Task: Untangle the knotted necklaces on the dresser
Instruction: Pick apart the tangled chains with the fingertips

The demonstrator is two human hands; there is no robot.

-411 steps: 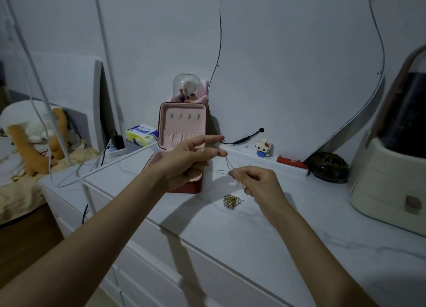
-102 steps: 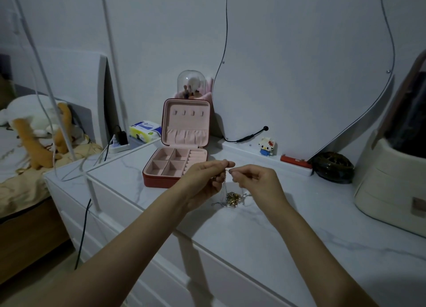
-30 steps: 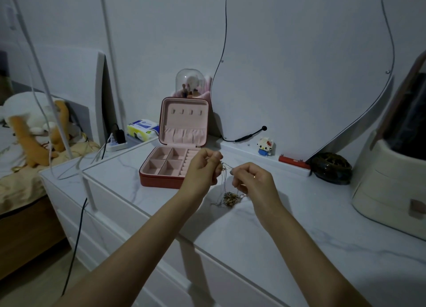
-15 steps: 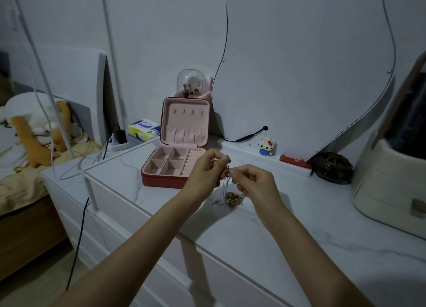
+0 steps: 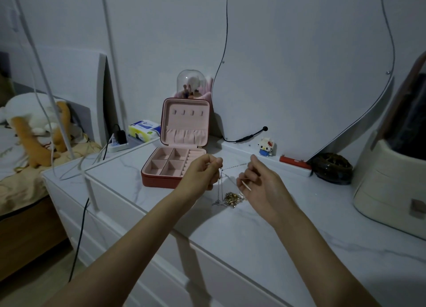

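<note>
We find the necklaces (image 5: 230, 197) partly in a small gold-toned tangle lying on the white marble-patterned dresser top (image 5: 253, 237), between the two wrists and just in front of the open jewellery box (image 5: 177, 166). Thin silvery chain strands rise from the heap to both hands; they are too fine for us to count or to say which strand belongs to which necklace, and the knot itself cannot be made out.

The left hand (image 5: 202, 175) is curled, thumb and forefinger pinching a chain near a small ring or clasp that hangs just below the fingertips. The right hand (image 5: 260, 184) is likewise curled and pinches the far end of a strand stretched between the hands; a thin pale sliver also shows at its fingers, which we cannot identify.

The box is red outside and pink inside, lid upright, its compartments showing no contents that we can discern. Behind it stands a glass dome (image 5: 190, 84), its contents blurred. To the right along the back ledge we note a small block-built cat figure (image 5: 266, 146), a flat red item (image 5: 295, 165) and a dark round dish (image 5: 332, 170). A cream-coloured organiser (image 5: 389, 187) is cut off by the right edge. A wavy-edged mirror (image 5: 299, 65) leans against the wall. At left, a tissue pack (image 5: 144, 129), a power strip (image 5: 117, 143) and a plush toy (image 5: 34, 122) on a bed.
</note>
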